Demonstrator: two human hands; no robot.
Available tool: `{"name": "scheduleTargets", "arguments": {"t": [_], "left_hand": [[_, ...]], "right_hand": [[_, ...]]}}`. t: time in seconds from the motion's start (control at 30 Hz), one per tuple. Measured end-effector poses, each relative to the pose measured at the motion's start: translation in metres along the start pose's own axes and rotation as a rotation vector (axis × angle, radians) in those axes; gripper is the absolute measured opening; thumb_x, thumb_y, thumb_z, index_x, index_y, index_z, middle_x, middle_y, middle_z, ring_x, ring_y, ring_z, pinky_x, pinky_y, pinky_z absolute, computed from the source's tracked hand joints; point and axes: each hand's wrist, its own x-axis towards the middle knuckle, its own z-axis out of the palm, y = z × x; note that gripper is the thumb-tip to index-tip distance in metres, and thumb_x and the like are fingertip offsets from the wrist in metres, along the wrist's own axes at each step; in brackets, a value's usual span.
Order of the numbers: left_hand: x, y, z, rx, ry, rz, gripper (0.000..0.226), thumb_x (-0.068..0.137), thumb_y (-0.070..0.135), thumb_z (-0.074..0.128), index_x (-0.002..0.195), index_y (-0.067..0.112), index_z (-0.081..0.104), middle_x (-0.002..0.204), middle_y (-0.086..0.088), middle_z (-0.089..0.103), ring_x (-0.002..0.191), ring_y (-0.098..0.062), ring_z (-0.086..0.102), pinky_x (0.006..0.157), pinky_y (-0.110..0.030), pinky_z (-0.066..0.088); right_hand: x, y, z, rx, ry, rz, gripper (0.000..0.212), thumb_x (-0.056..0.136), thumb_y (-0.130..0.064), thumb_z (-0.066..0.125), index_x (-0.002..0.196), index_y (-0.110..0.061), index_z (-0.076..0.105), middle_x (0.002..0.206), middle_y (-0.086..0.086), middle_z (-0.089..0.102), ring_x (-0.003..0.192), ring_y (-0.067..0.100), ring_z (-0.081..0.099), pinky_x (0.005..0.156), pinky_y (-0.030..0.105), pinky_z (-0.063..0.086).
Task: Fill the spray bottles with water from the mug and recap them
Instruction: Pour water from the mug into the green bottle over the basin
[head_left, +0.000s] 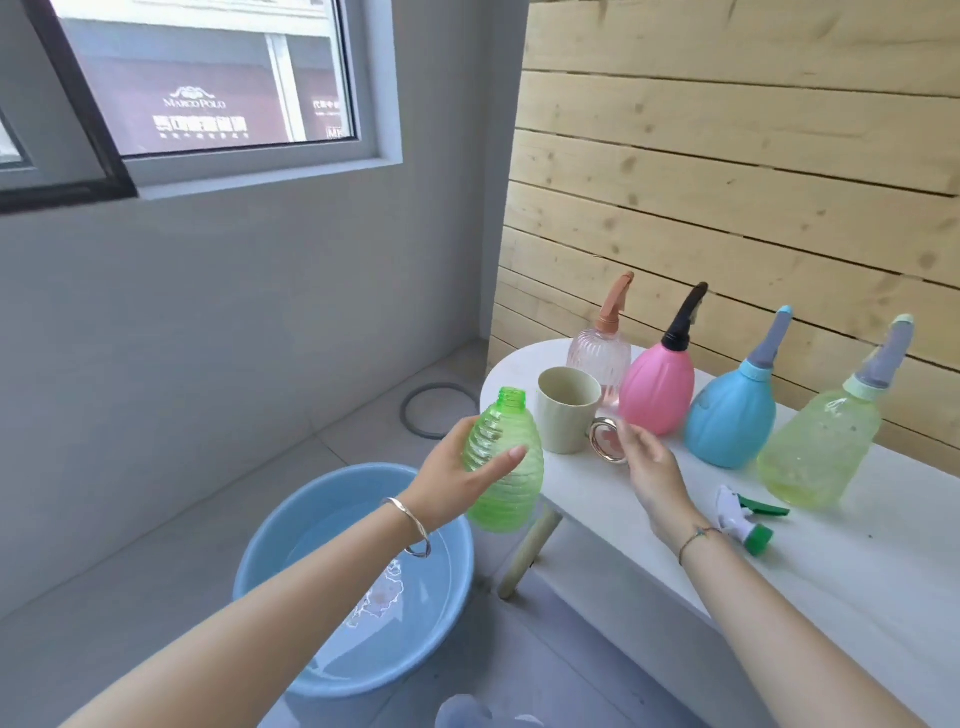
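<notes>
Filling step. Left hand (449, 486) grips uncapped green bottle (511, 501); right hand (655, 470) at mug (563, 413) handle, grip unclear. Next, likely: lift mug, pour.

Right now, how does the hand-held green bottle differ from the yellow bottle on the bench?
The green bottle is uncapped, its neck open; the yellow bottle wears a grey spray head. The green bottle is held in the left hand; the yellow bottle stands on the white bench. Both are translucent.

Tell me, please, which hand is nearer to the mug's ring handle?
The right. The right hand has its fingertips at the ring handle of the mug; the left hand is off to the mug's other side, holding the green bottle.
</notes>
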Motion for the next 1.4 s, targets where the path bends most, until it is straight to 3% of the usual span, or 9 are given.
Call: {"name": "scheduleTargets", "arguments": {"t": [0.33, 0.43, 0.53, 0.67, 0.77, 0.93, 1.07, 1.2, 1.4], "left_hand": [[-0.017, -0.054, -0.072, -0.006, 0.173, -0.092, 0.028, 0.085, 0.038, 0.068, 0.108, 0.029, 0.055, 0.098, 0.015, 0.066, 0.080, 0.012, 0.063, 0.070, -0.008, 0.047], [-0.020, -0.074, -0.092, 0.006, 0.199, -0.116, 0.030, 0.085, 0.040, 0.068, 0.109, 0.029, 0.054, 0.099, 0.014, 0.066, 0.080, 0.012, 0.062, 0.071, -0.009, 0.047], [-0.023, -0.098, -0.111, -0.012, 0.232, -0.148, 0.030, 0.082, 0.043, 0.068, 0.106, 0.034, 0.053, 0.099, 0.014, 0.066, 0.084, 0.008, 0.064, 0.077, -0.014, 0.050], [-0.022, -0.140, -0.138, -0.012, 0.271, -0.211, 0.036, 0.079, 0.046, 0.069, 0.108, 0.033, 0.053, 0.099, 0.015, 0.066, 0.086, 0.004, 0.065, 0.076, -0.013, 0.050], [-0.024, -0.166, -0.151, -0.007, 0.300, -0.235, 0.039, 0.082, 0.036, 0.073, 0.114, 0.030, 0.052, 0.102, 0.013, 0.067, 0.087, 0.005, 0.064, 0.076, -0.012, 0.049], [-0.019, -0.229, -0.165, -0.026, 0.358, -0.315, 0.041, 0.082, 0.031, 0.074, 0.113, 0.029, 0.049, 0.101, 0.014, 0.066, 0.084, 0.010, 0.063, 0.077, -0.012, 0.047], [-0.010, -0.279, -0.164, -0.013, 0.386, -0.365, 0.052, 0.079, 0.033, 0.075, 0.122, 0.022, 0.048, 0.106, 0.016, 0.062, 0.086, 0.018, 0.059, 0.074, -0.001, 0.041], [-0.007, -0.318, -0.158, -0.005, 0.365, -0.419, 0.060, 0.072, 0.045, 0.074, 0.123, 0.022, 0.052, 0.107, 0.017, 0.064, 0.091, 0.013, 0.060, 0.079, -0.004, 0.044], [-0.009, -0.356, -0.148, 0.016, 0.379, -0.440, 0.049, 0.077, 0.038, 0.076, 0.118, 0.025, 0.053, 0.104, 0.019, 0.064, 0.086, 0.017, 0.059, 0.074, 0.000, 0.040]], "right_hand": [[0.010, 0.013, 0.040, 0.087, 0.184, -0.072, 0.026, 0.101, -0.024, 0.046, 0.075, -0.023, 0.053, 0.082, -0.007, 0.058, 0.080, 0.005, 0.051, 0.080, 0.020, 0.037], [0.004, 0.011, 0.066, 0.175, 0.093, -0.114, 0.028, 0.099, -0.027, 0.047, 0.072, -0.022, 0.051, 0.083, -0.007, 0.061, 0.082, 0.003, 0.055, 0.089, 0.024, 0.038], [0.000, 0.003, 0.102, 0.290, -0.024, -0.103, 0.034, 0.079, -0.052, 0.055, 0.072, -0.019, 0.050, 0.069, -0.016, 0.061, 0.074, 0.002, 0.054, 0.084, 0.021, 0.041], [0.002, 0.006, 0.164, 0.403, -0.215, -0.044, 0.028, 0.096, -0.030, 0.046, 0.071, -0.015, 0.044, 0.060, -0.011, 0.048, 0.066, 0.005, 0.049, 0.078, 0.021, 0.040], [0.000, 0.012, 0.197, 0.390, -0.338, -0.009, 0.025, 0.087, -0.039, 0.052, 0.080, -0.015, 0.055, 0.056, -0.010, 0.044, 0.063, 0.007, 0.045, 0.074, 0.017, 0.041], [0.017, 0.071, 0.252, 0.136, -0.417, 0.078, 0.027, 0.099, -0.026, 0.046, 0.076, -0.016, 0.055, 0.052, -0.015, 0.046, 0.065, 0.012, 0.037, 0.075, 0.022, 0.034], [0.034, 0.128, 0.274, -0.125, -0.476, 0.111, 0.027, 0.093, -0.032, 0.058, 0.073, -0.014, 0.053, 0.067, 0.004, 0.044, 0.072, 0.018, 0.041, 0.064, 0.022, 0.033], [0.042, 0.171, 0.282, -0.350, -0.577, 0.037, 0.035, 0.085, -0.027, 0.070, 0.066, -0.014, 0.045, 0.058, -0.001, 0.043, 0.049, 0.006, 0.031, 0.045, 0.016, 0.025], [0.035, 0.226, 0.292, -0.687, -0.603, -0.174, 0.042, 0.082, -0.023, 0.071, 0.058, -0.014, 0.037, 0.054, -0.002, 0.035, 0.052, 0.012, 0.029, 0.049, 0.025, 0.022]]}}
